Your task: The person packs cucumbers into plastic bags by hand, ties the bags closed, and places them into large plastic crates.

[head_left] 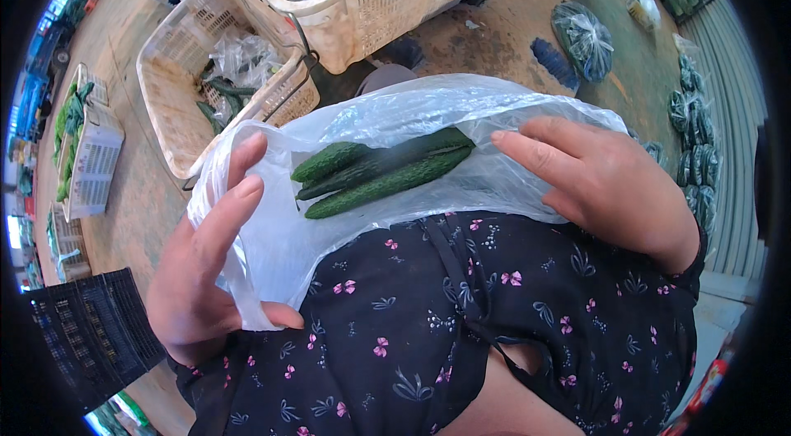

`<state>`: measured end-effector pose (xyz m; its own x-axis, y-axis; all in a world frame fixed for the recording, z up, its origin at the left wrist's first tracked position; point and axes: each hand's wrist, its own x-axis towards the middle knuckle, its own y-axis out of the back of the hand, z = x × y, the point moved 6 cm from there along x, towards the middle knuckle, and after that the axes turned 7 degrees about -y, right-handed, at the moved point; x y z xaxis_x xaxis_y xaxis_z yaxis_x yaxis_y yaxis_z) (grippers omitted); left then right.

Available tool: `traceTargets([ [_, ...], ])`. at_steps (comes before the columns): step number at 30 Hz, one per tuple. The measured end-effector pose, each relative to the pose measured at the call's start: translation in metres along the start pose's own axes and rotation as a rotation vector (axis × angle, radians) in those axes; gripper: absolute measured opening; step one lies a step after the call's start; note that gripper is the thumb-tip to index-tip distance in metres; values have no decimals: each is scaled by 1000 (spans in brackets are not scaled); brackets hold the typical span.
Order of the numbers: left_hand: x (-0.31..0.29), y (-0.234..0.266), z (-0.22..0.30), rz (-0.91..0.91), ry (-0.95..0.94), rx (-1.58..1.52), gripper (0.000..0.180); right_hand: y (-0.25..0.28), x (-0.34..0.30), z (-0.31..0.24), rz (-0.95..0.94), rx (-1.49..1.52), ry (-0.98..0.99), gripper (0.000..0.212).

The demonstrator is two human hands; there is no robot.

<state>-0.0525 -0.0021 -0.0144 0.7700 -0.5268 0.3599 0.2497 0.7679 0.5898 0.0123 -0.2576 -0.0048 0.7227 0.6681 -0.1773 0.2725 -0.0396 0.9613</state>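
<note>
Several dark green cucumbers lie side by side across a thin white plastic bag, which is spread over my lap. Whether they are inside the bag or on top of it, I cannot tell. My left hand is at the bag's left end, thumb and fingers spread wide. A strip of the bag's plastic runs across that hand between the thumb and fingers. To the right of the cucumbers, my right hand reaches over the bag with its fingers extended. Its index fingertip is close to the cucumber ends but apart from them.
Ahead stands a dirty white crate holding plastic-wrapped goods. Left of it, another crate contains cucumbers and clear bags. A crate of green vegetables is farther left. A filled bag sits on the floor; bagged cucumbers line the right wall.
</note>
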Motion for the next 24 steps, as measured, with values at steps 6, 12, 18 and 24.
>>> traceTargets([
  [6, 1, 23, 13, -95, -9, 246, 61, 25, -7, -2, 452, -233, 143, 54],
  [12, -17, 41, 27, -59, 102, 557, 31, 15, -3, 61, 337, 76, -313, 56],
  [18, 1, 62, 22, 233, -85, 495, 17, 27, -31, 85, 570, 875, -192, 35],
  [24, 18, 50, 9, 205, -336, -562, 26, 59, -55, 67, 748, 974, 18, 45],
])
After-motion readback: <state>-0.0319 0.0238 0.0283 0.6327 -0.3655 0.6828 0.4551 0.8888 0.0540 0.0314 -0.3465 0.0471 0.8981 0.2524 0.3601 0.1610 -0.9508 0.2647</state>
